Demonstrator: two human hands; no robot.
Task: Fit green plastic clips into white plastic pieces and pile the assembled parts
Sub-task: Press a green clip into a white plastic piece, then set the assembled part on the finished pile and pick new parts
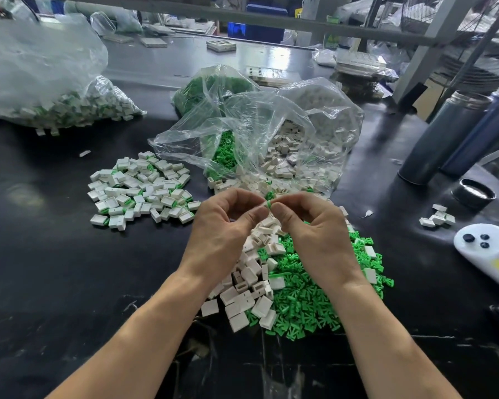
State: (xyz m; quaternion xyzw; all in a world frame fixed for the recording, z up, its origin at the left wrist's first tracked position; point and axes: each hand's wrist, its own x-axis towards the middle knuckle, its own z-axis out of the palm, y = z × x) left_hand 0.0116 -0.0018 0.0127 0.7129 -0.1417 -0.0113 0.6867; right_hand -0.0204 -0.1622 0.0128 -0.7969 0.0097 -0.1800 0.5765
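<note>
At frame centre, the left hand (225, 223) and right hand (308, 226) meet fingertip to fingertip, both pinching a green clip (268, 203); a white piece between them is probably there but hidden. The assembled pile (141, 191) lies to the left, nearer the left hand, across bare black table (55, 269). Loose white pieces (251, 283) and green clips (308, 300) lie beneath the wrists.

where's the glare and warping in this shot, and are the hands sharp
Head view: overhead light glares off the dark table at the back and the clear bags; wide-angle lens bends the shelf frame and edges; left hand and right hand look sharp.
</note>
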